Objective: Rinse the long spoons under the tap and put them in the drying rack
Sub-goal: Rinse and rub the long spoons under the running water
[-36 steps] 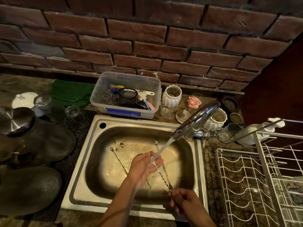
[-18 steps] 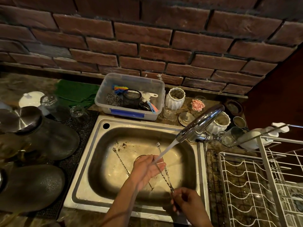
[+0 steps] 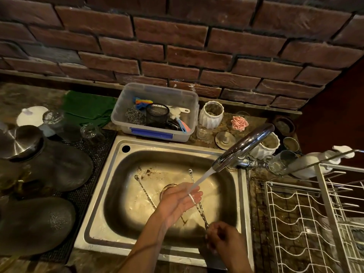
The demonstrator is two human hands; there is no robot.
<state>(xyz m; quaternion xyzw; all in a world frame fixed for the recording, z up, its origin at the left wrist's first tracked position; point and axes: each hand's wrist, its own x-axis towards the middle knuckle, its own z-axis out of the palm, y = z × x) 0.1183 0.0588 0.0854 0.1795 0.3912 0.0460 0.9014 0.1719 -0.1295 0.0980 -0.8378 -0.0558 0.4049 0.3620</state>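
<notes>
The brick wall (image 3: 177,46) closes off everything behind the sink (image 3: 110,194), so your only room is over the basin and to its sides. Left of the sink, dark upturned bowls (image 3: 57,168) on a black mat crowd right up to the rim. Right of the sink, past a narrow strip of bench (image 3: 256,213), stands the white wire drying rack (image 3: 295,223), its slots open on top. Behind the sink, a clear plastic tub (image 3: 155,113) of scrubbers sits just beside the back rim, with white ribbed pots and small glasses next to it. The tap (image 3: 244,147) reaches in from the sink's right back corner, and its stream falls slanting toward the middle of the basin.

Your left hand (image 3: 178,201) lies over the drain with its fingers straight and close together, palm turned up under the stream, touching the long spoon (image 3: 197,201) where the water lands. Your right hand (image 3: 224,239), near the sink's front rim, pinches that spoon's lower end with curled fingers; it is blurred, so the exact grip is unclear. A second long spoon (image 3: 144,191) lies loose on the basin floor, left of the drain.
</notes>
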